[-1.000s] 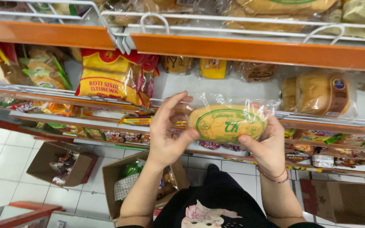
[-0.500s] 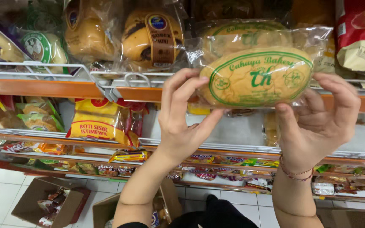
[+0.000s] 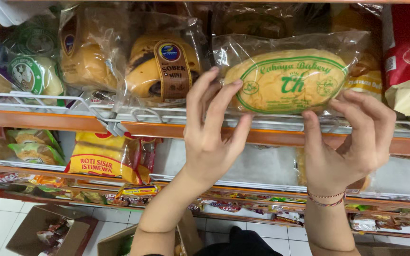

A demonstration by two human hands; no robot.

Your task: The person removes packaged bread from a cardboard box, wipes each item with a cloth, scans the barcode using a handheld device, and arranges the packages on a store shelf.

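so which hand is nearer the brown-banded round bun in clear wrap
Left. The left hand sits just right of the brown-banded bun; the right hand is farther right.

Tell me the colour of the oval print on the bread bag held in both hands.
Green, over a yellow-orange loaf in the clear bread bag; head view.

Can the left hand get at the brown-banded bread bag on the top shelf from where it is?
Probably yes. The left hand is on the end of the green-printed bread bag, and the brown-banded bag sits right beside it at the shelf front, nothing between them but the low wire rail.
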